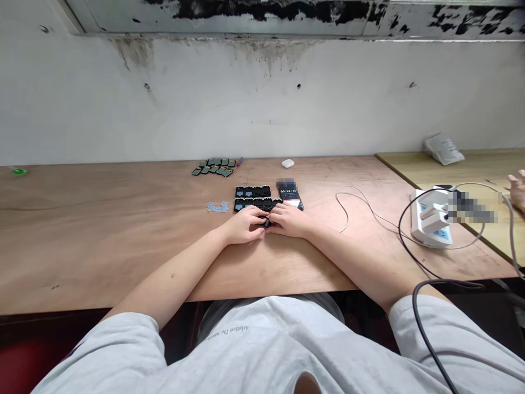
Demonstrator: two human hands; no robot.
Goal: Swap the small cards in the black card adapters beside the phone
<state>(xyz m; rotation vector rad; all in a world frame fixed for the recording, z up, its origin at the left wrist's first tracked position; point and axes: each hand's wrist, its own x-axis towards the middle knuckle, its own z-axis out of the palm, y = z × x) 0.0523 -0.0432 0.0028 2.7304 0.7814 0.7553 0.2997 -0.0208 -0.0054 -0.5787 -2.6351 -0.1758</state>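
Note:
Between my two hands is a small black part (266,222), mostly covered by fingers. My left hand (245,225) grips it from the left, fingertips pressed in. From the other side my right hand (289,220) has its fingers closed on the same part. Just beyond the hands lie two rows of black square parts (253,191), a few with pale blue-grey pieces on them. Left of these rows is a small group of translucent pale pieces (217,207). A phone (290,194) showing a running timer lies right of the rows.
Several dark flat squares with grey faces (214,166) lie near the wall, beside a small purple-tipped stick (240,162). A white case (287,163) is near the wall. At right, cables run around a white power strip (430,219). Another person's hand (517,189) shows at the far right.

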